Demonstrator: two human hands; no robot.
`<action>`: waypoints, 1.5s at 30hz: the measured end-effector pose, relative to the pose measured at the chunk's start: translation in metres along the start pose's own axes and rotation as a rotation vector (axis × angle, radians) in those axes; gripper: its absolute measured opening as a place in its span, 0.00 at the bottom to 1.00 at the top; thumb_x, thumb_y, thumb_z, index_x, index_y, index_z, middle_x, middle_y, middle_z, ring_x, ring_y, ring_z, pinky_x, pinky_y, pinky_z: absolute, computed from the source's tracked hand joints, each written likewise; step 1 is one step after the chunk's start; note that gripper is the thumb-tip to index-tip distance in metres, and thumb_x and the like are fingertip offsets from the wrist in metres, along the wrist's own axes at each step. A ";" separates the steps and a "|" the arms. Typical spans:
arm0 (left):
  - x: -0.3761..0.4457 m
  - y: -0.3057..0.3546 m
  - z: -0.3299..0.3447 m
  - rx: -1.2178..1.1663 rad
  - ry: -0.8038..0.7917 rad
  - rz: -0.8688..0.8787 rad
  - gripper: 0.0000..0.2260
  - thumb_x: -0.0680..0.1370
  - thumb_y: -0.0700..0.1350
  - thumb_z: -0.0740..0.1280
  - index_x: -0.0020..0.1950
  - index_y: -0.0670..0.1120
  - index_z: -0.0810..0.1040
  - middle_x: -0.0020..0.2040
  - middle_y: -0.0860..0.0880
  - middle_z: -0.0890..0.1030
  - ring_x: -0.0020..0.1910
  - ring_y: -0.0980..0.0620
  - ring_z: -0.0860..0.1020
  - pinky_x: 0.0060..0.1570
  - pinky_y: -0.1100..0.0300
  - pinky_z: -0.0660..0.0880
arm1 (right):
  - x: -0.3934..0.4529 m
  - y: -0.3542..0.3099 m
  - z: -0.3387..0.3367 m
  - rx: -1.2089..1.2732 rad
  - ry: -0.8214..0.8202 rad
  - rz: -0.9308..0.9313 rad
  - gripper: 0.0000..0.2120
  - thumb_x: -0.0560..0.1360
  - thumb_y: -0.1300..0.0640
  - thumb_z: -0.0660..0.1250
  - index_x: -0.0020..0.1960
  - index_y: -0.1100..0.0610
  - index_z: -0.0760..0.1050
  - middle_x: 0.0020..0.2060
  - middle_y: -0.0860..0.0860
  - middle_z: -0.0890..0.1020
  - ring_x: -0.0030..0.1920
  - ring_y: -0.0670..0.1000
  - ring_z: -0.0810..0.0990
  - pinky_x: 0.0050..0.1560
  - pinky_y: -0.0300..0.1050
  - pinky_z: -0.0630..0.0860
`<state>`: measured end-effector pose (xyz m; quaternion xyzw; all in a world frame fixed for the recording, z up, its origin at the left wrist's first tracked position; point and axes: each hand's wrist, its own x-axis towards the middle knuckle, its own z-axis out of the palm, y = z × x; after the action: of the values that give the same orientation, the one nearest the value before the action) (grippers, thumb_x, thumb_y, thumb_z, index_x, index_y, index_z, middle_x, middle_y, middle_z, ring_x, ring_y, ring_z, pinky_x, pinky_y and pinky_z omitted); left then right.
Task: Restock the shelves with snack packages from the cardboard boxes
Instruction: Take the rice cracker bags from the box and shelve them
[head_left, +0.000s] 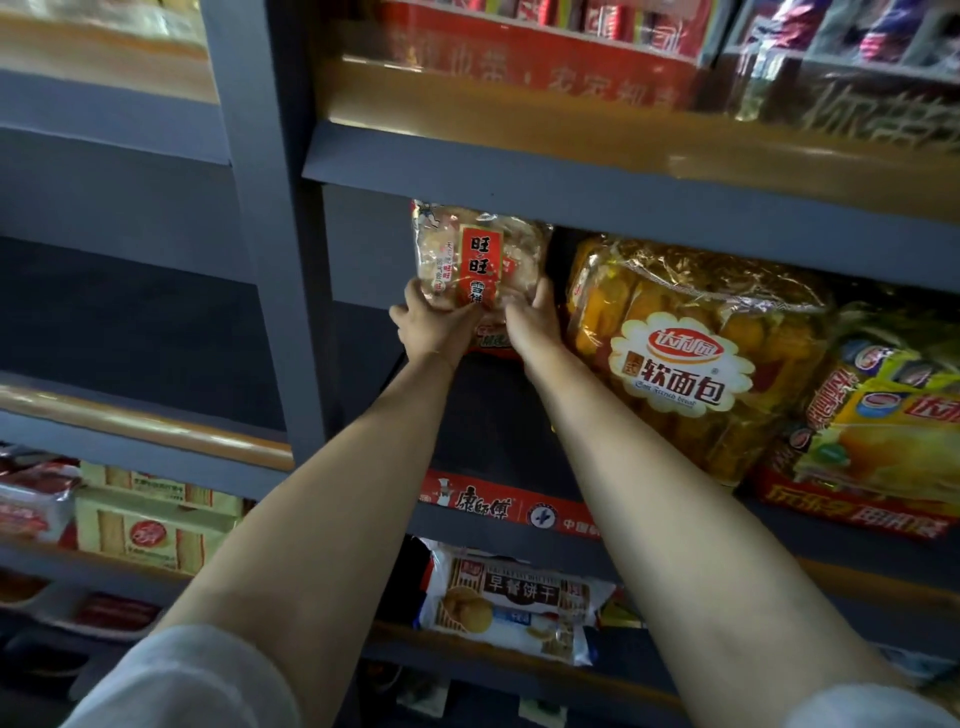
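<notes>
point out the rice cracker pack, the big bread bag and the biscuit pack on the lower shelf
rice cracker pack (480, 260), head view, on its red label
bread bag (680, 358), head view, on its white logo patch
biscuit pack (519, 597), head view, on its dark name band

Your left hand (434, 325) and right hand (530, 322) grip lower corners of rice cracker pack (480, 260), upright at back of dark shelf (493, 415). Soft bread bag (691, 358) just right. Biscuit packs (511, 603) one shelf down.
</notes>
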<state>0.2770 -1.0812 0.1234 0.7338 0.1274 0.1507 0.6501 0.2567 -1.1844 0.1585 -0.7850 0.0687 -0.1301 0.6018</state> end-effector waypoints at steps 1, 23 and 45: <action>-0.001 0.000 0.002 -0.022 -0.033 0.004 0.40 0.69 0.51 0.78 0.77 0.54 0.64 0.68 0.47 0.65 0.65 0.47 0.71 0.63 0.54 0.73 | 0.003 0.000 -0.001 0.015 0.005 0.017 0.31 0.82 0.62 0.59 0.81 0.54 0.50 0.75 0.56 0.66 0.71 0.56 0.70 0.47 0.22 0.68; 0.004 0.001 0.014 -0.210 -0.144 -0.056 0.36 0.78 0.48 0.68 0.82 0.55 0.55 0.77 0.43 0.60 0.72 0.44 0.67 0.60 0.59 0.64 | 0.007 0.002 0.031 -0.180 0.242 0.131 0.32 0.81 0.56 0.60 0.79 0.61 0.49 0.74 0.62 0.67 0.71 0.63 0.69 0.70 0.58 0.69; -0.015 0.010 -0.006 -0.350 -0.340 -0.119 0.32 0.82 0.58 0.62 0.83 0.55 0.52 0.82 0.49 0.59 0.79 0.46 0.60 0.75 0.47 0.59 | -0.039 -0.016 0.009 0.083 0.088 0.166 0.42 0.77 0.32 0.59 0.82 0.51 0.47 0.79 0.54 0.61 0.77 0.59 0.62 0.74 0.56 0.62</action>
<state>0.2603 -1.0831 0.1333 0.6162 0.0311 0.0063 0.7870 0.2209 -1.1614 0.1669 -0.7444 0.1547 -0.1169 0.6390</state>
